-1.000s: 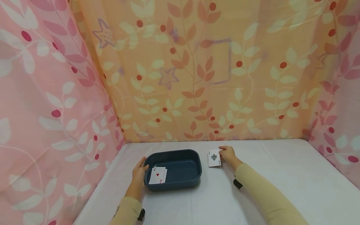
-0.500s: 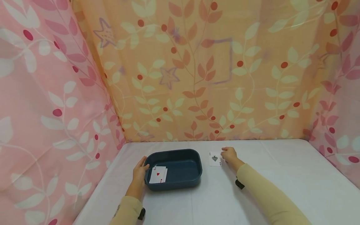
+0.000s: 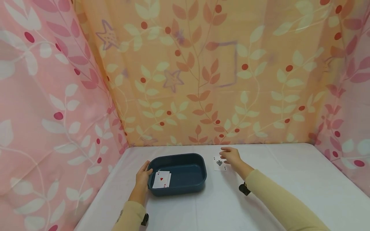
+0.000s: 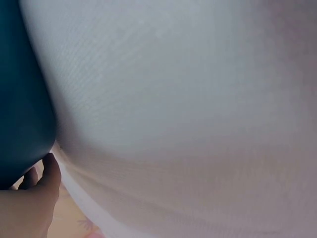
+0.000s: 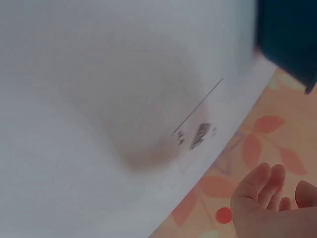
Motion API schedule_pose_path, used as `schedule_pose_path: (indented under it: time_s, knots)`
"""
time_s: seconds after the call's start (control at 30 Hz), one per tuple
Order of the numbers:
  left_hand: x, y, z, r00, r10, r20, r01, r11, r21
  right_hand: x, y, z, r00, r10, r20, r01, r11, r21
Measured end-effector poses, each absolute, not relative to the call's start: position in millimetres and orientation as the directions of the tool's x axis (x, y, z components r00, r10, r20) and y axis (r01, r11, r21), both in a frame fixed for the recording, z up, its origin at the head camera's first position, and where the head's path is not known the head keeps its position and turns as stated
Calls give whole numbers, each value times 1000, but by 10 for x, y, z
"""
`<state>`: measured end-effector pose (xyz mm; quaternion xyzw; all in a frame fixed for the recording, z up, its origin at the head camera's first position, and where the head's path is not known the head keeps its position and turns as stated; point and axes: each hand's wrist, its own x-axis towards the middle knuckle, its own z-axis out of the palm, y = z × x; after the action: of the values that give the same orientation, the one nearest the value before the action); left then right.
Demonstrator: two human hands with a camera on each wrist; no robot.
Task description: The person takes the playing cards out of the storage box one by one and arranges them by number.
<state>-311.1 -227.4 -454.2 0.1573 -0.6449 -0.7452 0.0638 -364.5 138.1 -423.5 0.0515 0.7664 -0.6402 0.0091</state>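
Ace of spades (image 3: 218,164): white, ornate dark pip, flat on tabletop (image 3: 260,205) beside dark-blue tray (image 3: 179,191). One tray; inside, ace of hearts (image 3: 161,180) overlapping at least one more card (image 3: 170,178), exact count hidden. Two hands: right hand (image 3: 232,157) over ace of spades, fingers apart, covering its edge; left hand (image 3: 143,177) clamped on tray wall, cut off in left-wrist view.
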Motion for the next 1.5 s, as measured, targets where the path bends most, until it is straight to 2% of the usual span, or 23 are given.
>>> schedule_pose_path:
  time_s: [0.3, 1.07, 1.5]
  knots:
    - [-3107, -2286, -4545, -941, -304, -149, -109, -144, 984, -3509, 1140, -4112, -997, 18, -72, 73, 13, -997]
    - [-3156, -2279, -4575, -938, -317, -142, -89, -176, 980, -3192, 307, -4164, -986, -167, -14, 45, -187, -981]
    - [-3144, -2284, -4574, -940, -310, -141, -95, -159, 983, -3095, -282, -4330, -975, -205, -81, 110, -133, -985]
